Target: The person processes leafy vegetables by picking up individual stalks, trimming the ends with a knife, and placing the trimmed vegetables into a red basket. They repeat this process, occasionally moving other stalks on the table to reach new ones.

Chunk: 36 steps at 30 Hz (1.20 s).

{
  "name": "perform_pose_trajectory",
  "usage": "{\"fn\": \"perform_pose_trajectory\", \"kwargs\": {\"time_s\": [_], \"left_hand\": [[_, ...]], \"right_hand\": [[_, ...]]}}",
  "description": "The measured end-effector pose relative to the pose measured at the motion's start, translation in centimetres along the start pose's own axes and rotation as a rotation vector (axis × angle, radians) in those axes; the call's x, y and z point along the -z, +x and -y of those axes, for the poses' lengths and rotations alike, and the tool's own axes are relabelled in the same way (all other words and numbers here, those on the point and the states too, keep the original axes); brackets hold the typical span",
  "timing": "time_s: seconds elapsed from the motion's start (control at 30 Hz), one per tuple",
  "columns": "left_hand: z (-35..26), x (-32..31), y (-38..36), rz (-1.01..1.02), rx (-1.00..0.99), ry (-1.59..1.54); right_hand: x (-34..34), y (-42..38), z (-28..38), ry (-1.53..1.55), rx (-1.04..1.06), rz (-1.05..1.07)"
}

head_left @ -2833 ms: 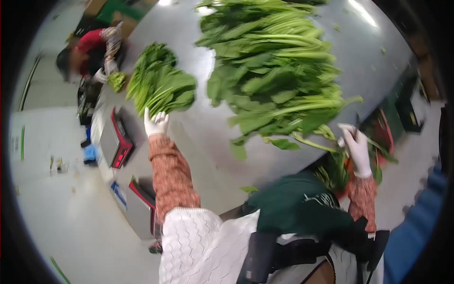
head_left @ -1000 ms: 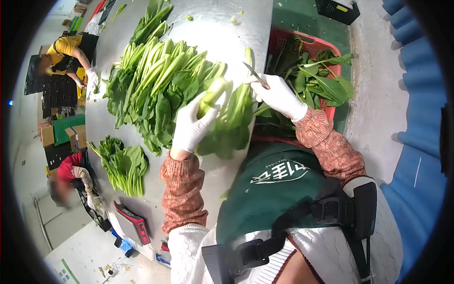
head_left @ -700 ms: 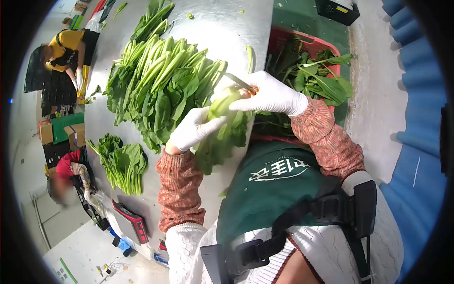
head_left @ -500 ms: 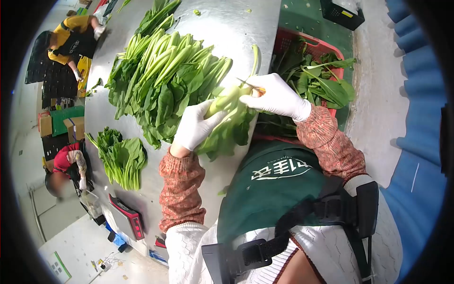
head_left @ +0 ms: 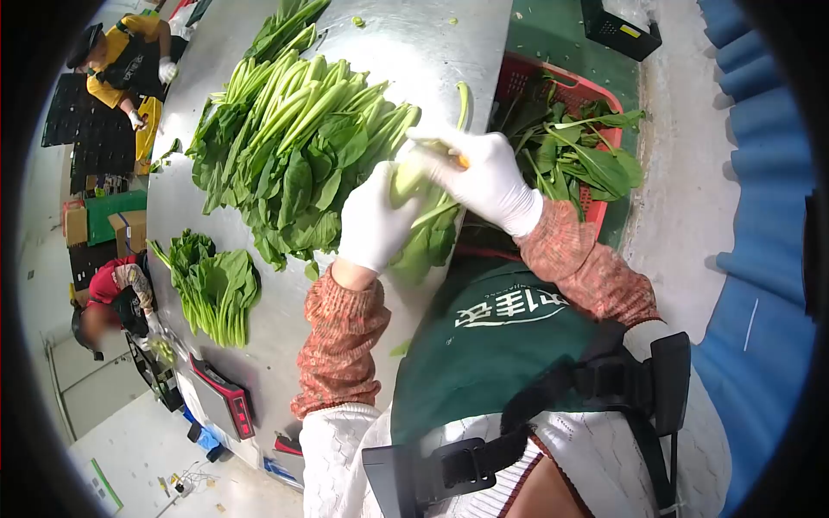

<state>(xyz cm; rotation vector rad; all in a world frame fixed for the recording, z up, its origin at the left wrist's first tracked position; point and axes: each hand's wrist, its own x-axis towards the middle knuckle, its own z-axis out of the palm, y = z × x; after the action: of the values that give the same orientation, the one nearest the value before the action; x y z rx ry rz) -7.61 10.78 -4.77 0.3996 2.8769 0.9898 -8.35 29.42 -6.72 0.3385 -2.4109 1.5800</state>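
Observation:
White gloves cover both hands. My left hand [head_left: 376, 217] is wrapped round a leafy green vegetable [head_left: 409, 176], whose pale stem end points up and whose leaves hang below over the table edge. My right hand [head_left: 488, 173] is closed at the top of that stem, with a small orange thing [head_left: 464, 161] showing between its fingers; the rest of it is hidden. Just beyond my hands lies a big pile of leafy greens [head_left: 302, 155] on the metal table [head_left: 414, 47]. A loose stalk [head_left: 464, 105] stands out behind my right hand.
A smaller bunch [head_left: 216, 289] lies at the left of the table, near a red scale [head_left: 223, 395]. A red crate [head_left: 611, 102] of leaves sits on the right, below a black crate [head_left: 623, 31]. Two people, in yellow [head_left: 112, 59] and red sleeves [head_left: 108, 281], are across the table.
My right hand has moved left, closer to my left hand and over the stem. The person in red now holds something green, and the one in yellow has shifted.

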Motion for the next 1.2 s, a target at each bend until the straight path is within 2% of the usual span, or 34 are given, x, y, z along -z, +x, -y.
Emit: {"fn": "perform_pose_trajectory", "kwargs": {"time_s": [0.03, 0.07, 0.17, 0.23, 0.27, 0.3, 0.33, 0.4, 0.43, 0.5, 0.53, 0.57, 0.63, 0.67, 0.7, 0.73, 0.77, 0.83, 0.87, 0.9, 0.93, 0.97, 1.0, 1.03, 1.07, 1.1, 1.2], "left_hand": [[-0.1, 0.2, -0.4, 0.025, 0.016, -0.031], [0.0, 0.6, -0.7, 0.049, 0.031, -0.059], [0.0, 1.4, -1.2, 0.097, 0.137, -0.203], [0.0, 1.3, -1.4, 0.101, 0.203, -0.336], [-0.1, 1.1, -1.4, 0.081, 0.154, -0.322], [0.1, 0.8, -1.4, 0.080, 0.127, -0.355], [0.6, 0.4, -1.3, 0.080, 0.099, -0.387], [0.1, 1.4, -1.4, 0.016, 0.056, -0.355], [-0.4, 3.1, -1.6, -0.050, 0.044, -0.294], [1.3, 6.1, -2.5, -0.191, 0.231, -0.385], [2.0, 7.4, -3.2, -0.298, 0.231, -0.469], [2.7, 8.6, -4.0, -0.409, 0.229, -0.553], [4.0, 10.6, -5.4, -0.507, 0.233, -0.771], [4.9, 11.2, -6.0, -0.551, 0.221, -0.934], [6.0, 11.6, -6.6, -0.596, 0.205, -1.098], [7.3, 12.4, -7.5, -0.545, 0.132, -1.231], [6.6, 12.6, -7.8, -0.615, 0.102, -1.351], [6.3, 13.7, -8.4, -0.635, -0.056, -1.487], [6.9, 14.2, -9.0, -0.635, -0.133, -1.604], [7.7, 14.6, -9.6, -0.635, -0.216, -1.715], [8.2, 15.2, -10.2, -0.627, -0.303, -1.824], [8.5, 15.8, -10.7, -0.680, -0.262, -1.933], [9.6, 16.3, -11.5, -0.668, -0.264, -1.941], [10.8, 16.4, -12.2, -0.653, -0.265, -1.960], [11.2, 16.0, -12.5, -0.675, -0.274, -2.022], [11.7, 15.6, -13.2, -0.708, -0.291, -2.034], [13.2, 13.9, -14.6, -0.735, -0.347, -2.056]], "right_hand": [[0.0, 0.5, -1.3, 0.110, -0.046, -0.024], [-0.3, 1.1, -3.9, 0.179, -0.253, -0.097], [2.6, 1.8, -5.7, 0.165, -0.325, -0.090], [1.9, 1.0, -5.0, 0.305, -0.301, -0.047], [1.4, 0.6, -4.0, 0.376, -0.291, -0.029], [1.0, 0.4, -3.1, 0.460, -0.236, 0.078], [1.5, 0.4, -1.1, 0.493, -0.298, 0.234], [1.8, 0.5, -0.3, 0.434, -0.360, 0.375], [0.2, 0.3, -4.7, 0.294, -0.043, 0.199], [1.9, 1.2, -4.7, 0.229, -0.339, 0.207], [2.6, 1.4, -4.4, 0.008, -0.374, 0.249], [2.1, 1.1, -4.6, -0.094, -0.256, 0.287], [-0.4, -1.0, -4.8, -0.294, -0.018, 0.364], [-2.1, -2.2, -4.2, -0.414, 0.081, 0.489], [-3.2, -2.9, -2.2, -0.375, 0.066, 0.709], [-5.1, -4.0, -2.1, -0.451, 0.146, 0.768], [-7.2, -5.2, -3.0, -0.522, 0.232, 0.829], [-9.3, -4.9, -5.0, -0.668, 0.188, 0.792], [-9.6, -4.1, -6.4, -0.628, 0.107, 0.797], [-9.9, -3.4, -7.4, -0.549, 0.117, 0.681], [-11.4, -4.1, -11.5, -0.538, 0.167, 0.659], [-10.5, -3.6, -11.7, -0.583, 0.149, 0.681], [-8.2, -2.3, -9.6, -0.644, 0.216, 0.723], [-7.5, -3.3, -12.4, -0.577, 0.273, 0.638], [-5.5, -2.8, -11.7, -0.571, 0.316, 0.560], [-3.5, -2.4, -11.8, -0.693, 0.243, 0.627], [2.7, -2.9, -14.7, -0.764, 0.200, 0.512]]}}
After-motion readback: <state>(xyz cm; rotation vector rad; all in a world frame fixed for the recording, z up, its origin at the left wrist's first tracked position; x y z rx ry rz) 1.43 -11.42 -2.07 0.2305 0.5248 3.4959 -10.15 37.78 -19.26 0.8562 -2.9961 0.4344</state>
